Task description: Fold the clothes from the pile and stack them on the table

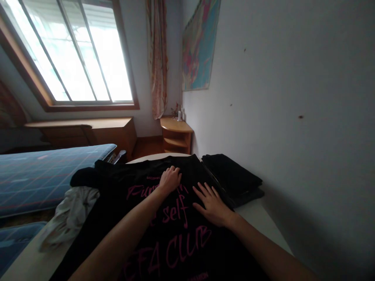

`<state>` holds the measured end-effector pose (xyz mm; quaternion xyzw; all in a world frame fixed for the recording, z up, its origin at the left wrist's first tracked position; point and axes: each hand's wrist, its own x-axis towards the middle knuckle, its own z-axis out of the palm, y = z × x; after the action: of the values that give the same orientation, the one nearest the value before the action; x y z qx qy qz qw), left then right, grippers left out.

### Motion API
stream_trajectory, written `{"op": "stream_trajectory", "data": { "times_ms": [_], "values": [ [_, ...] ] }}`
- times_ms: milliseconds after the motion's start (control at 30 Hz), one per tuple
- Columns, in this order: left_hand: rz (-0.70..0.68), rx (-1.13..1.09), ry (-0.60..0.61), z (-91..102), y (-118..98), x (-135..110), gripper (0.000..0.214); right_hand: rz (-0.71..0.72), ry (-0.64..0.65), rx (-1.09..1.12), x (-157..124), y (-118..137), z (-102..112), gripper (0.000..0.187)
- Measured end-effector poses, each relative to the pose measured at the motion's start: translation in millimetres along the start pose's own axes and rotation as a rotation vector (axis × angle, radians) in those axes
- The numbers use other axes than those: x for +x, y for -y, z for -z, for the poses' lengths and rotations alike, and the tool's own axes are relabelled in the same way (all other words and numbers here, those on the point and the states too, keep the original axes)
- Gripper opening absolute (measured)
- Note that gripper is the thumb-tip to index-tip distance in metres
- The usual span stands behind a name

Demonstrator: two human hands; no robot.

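Observation:
A black T-shirt (175,242) with pink lettering lies spread over a pale table, the words "self" and "CLUB" readable on it. My left hand (170,179) rests near the top of the print, its fingers curled in against the fabric; the fingertips are partly hidden. Palm down and fingers spread, my right hand (212,205) presses flat on the shirt's right side. Close beyond my right hand sits a stack of folded dark clothes (231,177). Part of the print is covered by my left hand and forearm.
At the left table edge (22,259) lies a crumpled whitish cloth (73,208) beside a dark bunched fabric (84,177). A blue plaid mattress (52,175) stands left of the table. The wall (293,156) runs along the right. A corner shelf (177,125) and wooden desk (111,125) stand behind.

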<state>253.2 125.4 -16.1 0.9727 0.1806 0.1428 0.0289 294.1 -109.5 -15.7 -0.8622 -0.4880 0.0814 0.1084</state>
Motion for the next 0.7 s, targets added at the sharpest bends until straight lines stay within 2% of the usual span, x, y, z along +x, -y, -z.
{"op": "stream_trajectory", "data": {
  "times_ms": [67,167,267,333,433,533,700],
  "values": [
    [-0.005,-0.003,-0.008,-3.7,-13,-9,0.036,0.048,-0.006,0.024,-8,-3,5,0.065],
    [0.019,-0.001,-0.052,-4.0,-24,-20,0.045,0.023,-0.124,0.033,-21,-3,19,0.044],
    [-0.109,-0.026,-0.122,-0.6,-31,-28,0.046,-0.179,-0.235,-0.055,-36,-3,32,0.025],
    [-0.225,-0.077,-0.126,0.0,-36,-33,0.043,-0.323,-0.239,-0.164,-46,-4,35,0.022],
    [-0.233,-0.144,-0.082,-3.3,-48,-40,0.037,-0.432,-0.201,-0.298,-56,-7,32,0.019],
    [-0.193,-0.162,-0.067,-7.4,-60,-43,0.035,-0.398,-0.206,-0.349,-59,-6,27,0.02],
    [-0.202,-0.224,-0.085,-8.9,-73,-46,0.034,-0.196,-0.336,-0.487,-48,2,24,0.028]
  ]
}}
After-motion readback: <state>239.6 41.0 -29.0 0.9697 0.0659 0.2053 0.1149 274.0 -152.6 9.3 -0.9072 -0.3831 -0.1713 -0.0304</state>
